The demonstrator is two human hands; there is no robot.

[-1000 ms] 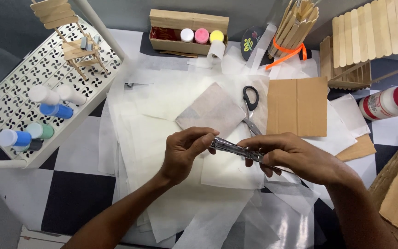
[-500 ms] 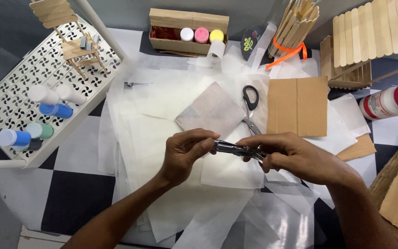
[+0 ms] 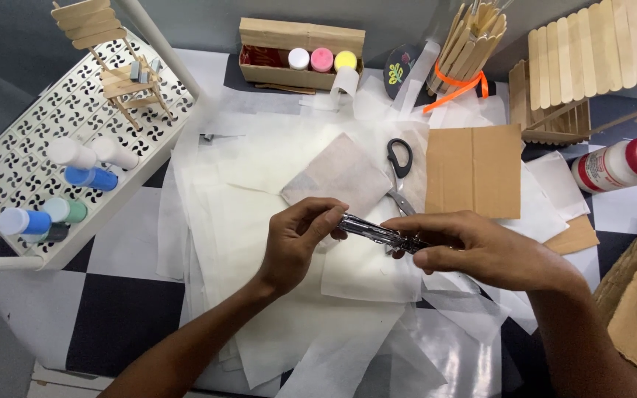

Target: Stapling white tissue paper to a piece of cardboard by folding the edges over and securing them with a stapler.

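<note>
Hands meet low at centre frame, over a spread of white paper sheets point(image 3: 259, 191) on the checkered tabletop point(image 3: 112, 309).

- Left hand point(image 3: 296, 239): thumb and fingertips pinched on the near end of a slim metal tool point(image 3: 377, 232). Fingers are curled and gripping, not slack.
- Right hand point(image 3: 481, 250): fingers closed around the tool's other end, thumb lying along it. It hides that end.
- The tool is held level above the paper, clear of the table and bridging the two hands. It is dark and shiny, possibly a small stapler or a cutter; I cannot tell which.

Step in hand, as I judge it: the tool is being worked or adjusted between the fingers, not yet put to any material. Any further handling looks to need a steady right-hand hold while the left fingertips do the fine work at the exposed end, with care for edges or a spring.

Round about:
- black-handled scissors point(image 3: 399, 158) just beyond the hands
- a folded cardboard sheet point(image 3: 473, 169) beside the scissors
- a red-capped glue bottle point(image 3: 621, 163) at far right
- a white perforated tray point(image 3: 9, 169) at left, holding paint bottles point(image 3: 90, 177) and a small craft-stick chair point(image 3: 123, 77)
</note>
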